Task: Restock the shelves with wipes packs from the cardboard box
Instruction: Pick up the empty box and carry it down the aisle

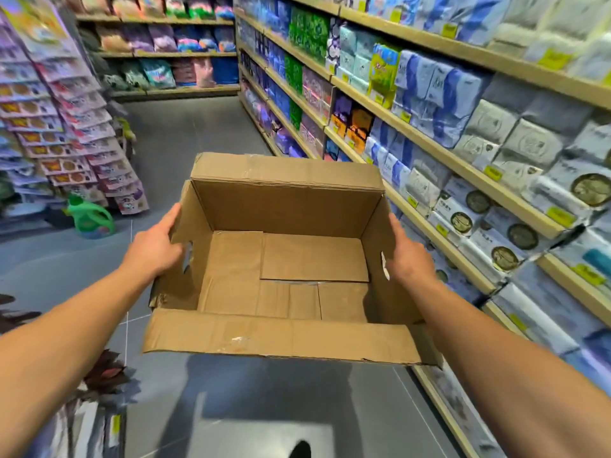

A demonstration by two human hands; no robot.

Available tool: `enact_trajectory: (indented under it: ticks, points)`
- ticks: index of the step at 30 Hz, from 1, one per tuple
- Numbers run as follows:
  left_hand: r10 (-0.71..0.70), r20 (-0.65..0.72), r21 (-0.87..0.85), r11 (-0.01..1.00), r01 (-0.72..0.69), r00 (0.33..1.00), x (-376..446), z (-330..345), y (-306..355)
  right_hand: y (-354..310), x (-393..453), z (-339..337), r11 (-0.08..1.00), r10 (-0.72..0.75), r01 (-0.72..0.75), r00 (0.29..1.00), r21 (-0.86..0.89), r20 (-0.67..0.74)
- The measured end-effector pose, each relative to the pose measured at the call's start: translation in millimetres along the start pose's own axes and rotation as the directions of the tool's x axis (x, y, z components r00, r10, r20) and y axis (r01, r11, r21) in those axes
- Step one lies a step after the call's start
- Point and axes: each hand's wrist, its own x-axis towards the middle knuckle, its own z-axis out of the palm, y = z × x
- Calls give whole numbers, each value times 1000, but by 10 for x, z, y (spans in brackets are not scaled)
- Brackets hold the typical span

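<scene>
Cardboard box (284, 256), open-topped, held in the air above the grey floor (185, 127) between both hands. Its interior shows only the folded bottom flaps; no packs are visible inside. The near flap (277, 338) folds outward toward the person, the far flap (284, 170) stands up behind.

Left hand (155, 246) grips the box's left wall: the thumb lies along the upper edge of that wall, and the fingers curl against the outer face beside a cut-out handle slot (188, 256). Whether the fingertips enter the slot cannot be told.

Right hand (408, 256) grips the right wall in mirror fashion, thumb up along the edge, fingers wrapped on the outside just behind the slot (384, 266) on that side.

Beyond the right hand's fingers, wooden shelves (463, 166) run along the aisle, filled with wipes packs (515, 233) and other soft packages in blue, white and green; yellow price tags (558, 216) sit on the shelf edges.

Beyond the left hand's fingers, a green detergent bottle (91, 219) stands on the floor below a rack of hanging packets (66, 127).
</scene>
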Motion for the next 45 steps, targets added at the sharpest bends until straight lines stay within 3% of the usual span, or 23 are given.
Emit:
enact_trajectory:
  ticks: [12,34,45]
  points:
    - [-75,-37,15,997,76,996,1613,262,449,-398,2039,-41,999,-48,48,999,7,23]
    - [-185,-26,-26,983,184,982,5742,530,614,-1954,6360,526,987,-161,161,987,12,16]
    - [-321,-107,-49,947,317,941,7534,723,943,-2818,8714,591,945,-326,322,943,64,69]
